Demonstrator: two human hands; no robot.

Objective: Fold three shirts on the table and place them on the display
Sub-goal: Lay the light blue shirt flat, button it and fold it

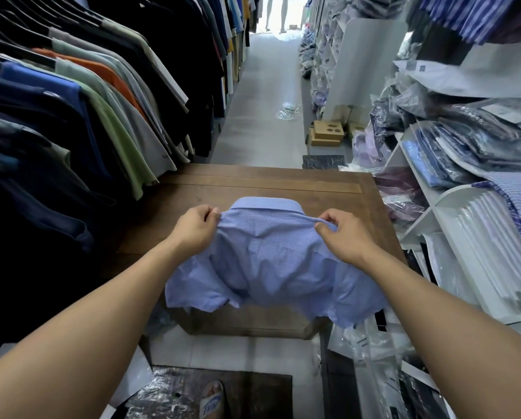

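Note:
A light blue checked shirt (271,261) hangs back side up over the brown wooden table (253,186), its collar pointing away from me and its lower part drooping past the table's near edge. My left hand (194,229) pinches the left shoulder seam beside the collar. My right hand (342,234) pinches the right shoulder seam. Both hands hold the shoulders lifted a little above the tabletop. No other loose shirt shows on the table.
A rack of hanging shirts (87,110) runs along the left. White display shelves (464,207) with bagged and folded shirts line the right. Cardboard boxes (327,133) sit on the floor beyond the table. The aisle floor (262,101) stretches ahead.

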